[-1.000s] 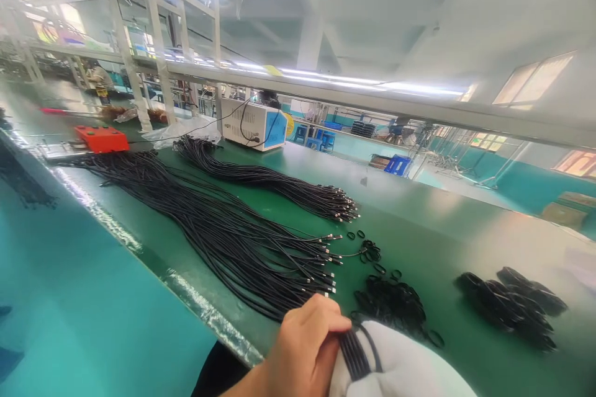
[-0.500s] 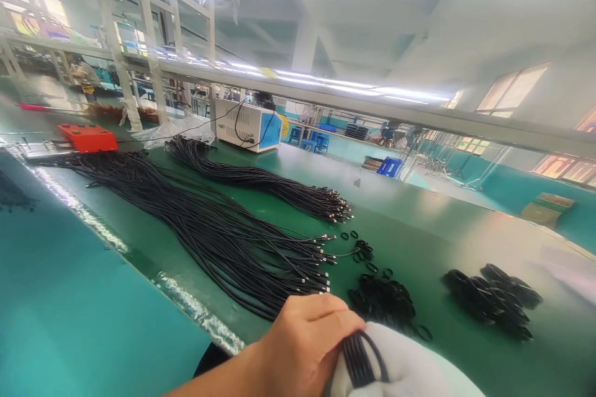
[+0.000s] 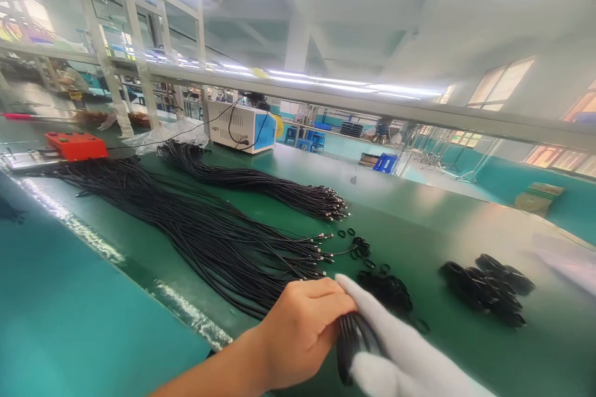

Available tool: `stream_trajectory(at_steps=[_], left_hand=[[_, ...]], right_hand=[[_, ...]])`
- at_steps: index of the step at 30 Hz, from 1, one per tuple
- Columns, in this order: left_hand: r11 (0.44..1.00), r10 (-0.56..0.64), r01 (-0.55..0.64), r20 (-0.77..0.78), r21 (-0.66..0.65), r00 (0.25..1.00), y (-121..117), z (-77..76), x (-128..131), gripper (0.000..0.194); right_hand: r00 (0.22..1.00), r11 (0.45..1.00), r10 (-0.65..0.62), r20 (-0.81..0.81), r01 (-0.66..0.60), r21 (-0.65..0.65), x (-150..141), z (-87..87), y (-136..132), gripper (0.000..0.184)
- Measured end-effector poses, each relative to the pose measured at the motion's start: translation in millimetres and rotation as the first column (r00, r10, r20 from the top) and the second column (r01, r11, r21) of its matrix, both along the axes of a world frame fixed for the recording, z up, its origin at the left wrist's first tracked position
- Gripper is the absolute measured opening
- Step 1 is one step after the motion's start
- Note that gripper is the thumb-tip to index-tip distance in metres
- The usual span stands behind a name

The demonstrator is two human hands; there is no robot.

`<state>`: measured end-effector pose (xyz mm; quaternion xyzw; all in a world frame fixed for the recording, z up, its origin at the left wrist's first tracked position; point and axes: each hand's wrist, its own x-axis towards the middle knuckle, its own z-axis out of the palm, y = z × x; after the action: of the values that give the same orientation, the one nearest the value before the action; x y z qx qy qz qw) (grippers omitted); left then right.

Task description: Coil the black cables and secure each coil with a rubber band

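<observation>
My bare left hand (image 3: 302, 325) and white-gloved right hand (image 3: 395, 338) clamp together on a coil of thin black cable (image 3: 350, 344) over the smooth green tabletop (image 3: 414, 223). Just beyond lie heaped small black rings (image 3: 387, 293) and long black cables with silvery plugs (image 3: 209, 232); farther back stands a vented white-and-blue box (image 3: 238, 126).

A bare left hand (image 3: 302, 325) and a white-gloved right hand (image 3: 403, 338) hold a coil of black cable (image 3: 347, 347) between them over a green bench (image 3: 405, 223). Black cables (image 3: 200, 229) stretch leftward toward a red box (image 3: 77, 146); a pile of rings (image 3: 388, 293) and dark coils (image 3: 487, 290) lie to the right.
</observation>
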<state>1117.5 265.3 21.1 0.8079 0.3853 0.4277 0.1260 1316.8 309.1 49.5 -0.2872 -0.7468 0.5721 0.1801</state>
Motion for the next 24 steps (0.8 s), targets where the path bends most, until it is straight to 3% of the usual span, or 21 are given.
stream_trajectory(at_steps=[7,12,14,18,20,24], left_hand=[[0.972,0.039,-0.032,0.027,-0.231,0.999,2.9,3.4,-0.9,0.026],[0.906,0.233,-0.179,0.098,-0.384,0.968,8.3,10.3,6.4,0.029],[0.864,0.283,-0.177,0.165,-0.471,0.945,13.5,10.7,9.6,0.026],[0.809,0.339,-0.153,0.237,-0.568,0.911,25.6,4.8,15.6,0.009],[0.785,0.374,-0.164,0.246,-0.597,0.894,29.6,0.8,19.0,0.005],[0.718,0.414,-0.139,0.258,-0.682,0.873,34.1,-6.5,25.1,0.016]], right_hand=[[0.991,0.989,0.049,-0.121,-0.065,-0.131,-26.3,-16.8,8.6,0.032],[0.975,0.960,0.070,-0.211,-0.124,-0.253,-36.5,-26.8,18.0,0.046],[0.960,0.923,0.066,-0.271,-0.162,-0.349,-37.7,-32.5,24.2,0.053],[0.925,0.846,0.021,-0.380,-0.219,-0.487,-34.8,-45.4,34.9,0.040],[0.920,0.841,0.005,-0.392,-0.216,-0.496,-34.0,-50.8,37.6,0.036],[0.912,0.860,-0.021,-0.410,-0.193,-0.472,-36.7,-56.4,37.3,0.031]])
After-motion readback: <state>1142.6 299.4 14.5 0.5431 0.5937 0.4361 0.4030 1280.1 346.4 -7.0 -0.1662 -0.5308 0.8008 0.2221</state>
